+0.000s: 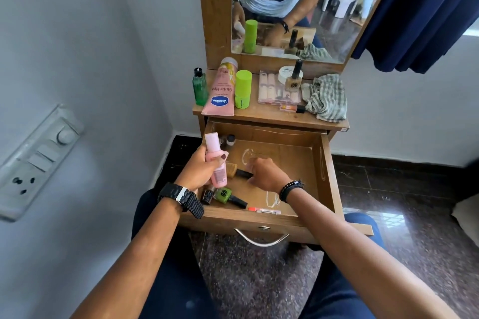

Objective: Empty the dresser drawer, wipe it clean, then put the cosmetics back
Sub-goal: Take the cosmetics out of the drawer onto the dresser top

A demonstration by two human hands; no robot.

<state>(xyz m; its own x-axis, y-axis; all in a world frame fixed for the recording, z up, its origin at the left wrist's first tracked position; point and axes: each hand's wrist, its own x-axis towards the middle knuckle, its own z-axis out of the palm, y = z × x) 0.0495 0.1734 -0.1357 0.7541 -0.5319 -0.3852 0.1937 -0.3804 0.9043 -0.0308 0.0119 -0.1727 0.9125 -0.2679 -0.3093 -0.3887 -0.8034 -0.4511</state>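
Mid-frame, the left hand [201, 168] is gripping a pink bottle [216, 160]; the right hand [264, 172] is pinching a dark-capped bottle [237, 171] in the drawer [325, 176].

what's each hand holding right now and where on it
Left hand grips the pink bottle around its middle. Right hand pinches the dark cap end of a lying bottle.

Views: one only, head-worn, wide-angle.
Facing: forward and steeply down, onto the open drawer [272, 163] just ahead.
Nearness: close; both forearms enter from the bottom edge, knees below.
Upper frame: dresser top [259, 114] and mirror [298, 8], reflecting the wearer's torso.
Edges: bent by lens.
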